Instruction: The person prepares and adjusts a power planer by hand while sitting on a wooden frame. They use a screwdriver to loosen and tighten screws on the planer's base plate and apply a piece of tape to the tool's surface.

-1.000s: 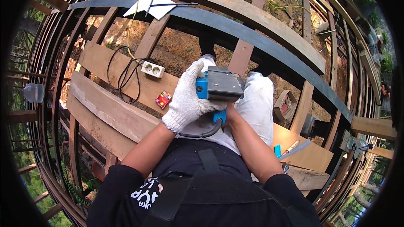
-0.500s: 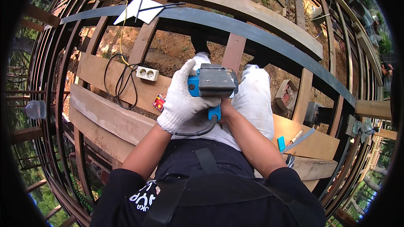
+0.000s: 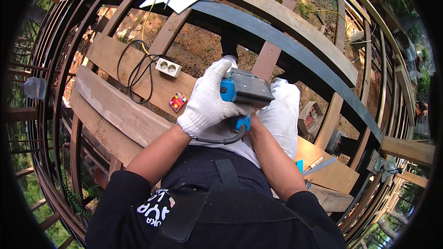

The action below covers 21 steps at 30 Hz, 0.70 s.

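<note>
My left hand (image 3: pixel 207 94), in a white knitted glove, wraps round the side of a blue corded power tool (image 3: pixel 251 87). The tool is held over my lap with its dark, flat rectangular plate tilted upward. Its black cord (image 3: pixel 224 141) curves out of the blue handle end toward my left wrist. My right hand (image 3: pixel 254 123) looks ungloved and grips the tool from below. Most of its fingers are hidden behind the tool body. My legs in pale trousers (image 3: pixel 280 110) stretch out beneath.
Left lie boards (image 3: pixel 120 99), a white double socket (image 3: pixel 168 67), a coiled black cable (image 3: pixel 134 76) and a small red packet (image 3: pixel 177 101). A chisel-like tool (image 3: pixel 314 163) lies right by a turquoise item (image 3: pixel 299 165). Ahead, white sheet (image 3: pixel 177 0) rests on the dark beam (image 3: pixel 258 25); gaps show ground below.
The tool has turned a little clockwise and shifted slightly right, with both hands still on it. The surroundings have rotated in view as my head moved.
</note>
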Available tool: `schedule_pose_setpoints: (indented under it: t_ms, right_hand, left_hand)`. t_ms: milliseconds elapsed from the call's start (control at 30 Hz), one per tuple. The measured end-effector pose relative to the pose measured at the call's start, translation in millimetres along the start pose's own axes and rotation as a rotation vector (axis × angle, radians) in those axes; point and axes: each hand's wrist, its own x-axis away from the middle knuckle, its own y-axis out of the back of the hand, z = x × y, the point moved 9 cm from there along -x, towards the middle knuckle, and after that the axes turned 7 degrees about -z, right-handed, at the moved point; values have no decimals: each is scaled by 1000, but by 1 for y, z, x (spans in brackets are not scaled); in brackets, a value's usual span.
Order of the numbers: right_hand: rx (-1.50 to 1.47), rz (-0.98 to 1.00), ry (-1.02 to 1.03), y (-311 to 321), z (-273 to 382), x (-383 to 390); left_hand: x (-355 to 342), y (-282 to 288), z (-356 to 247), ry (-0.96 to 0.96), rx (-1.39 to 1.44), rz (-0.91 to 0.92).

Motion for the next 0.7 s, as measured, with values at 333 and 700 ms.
schedule_pose_setpoints:
  t_ms: [333,700]
  right_hand:
    - [199,-49,49,9,-3,-5]
    - [211,-28,48,7,-4,-5]
  left_hand:
    - [-1,1,-9,26,-21,30]
    - [2,-3,3,3,-36,11]
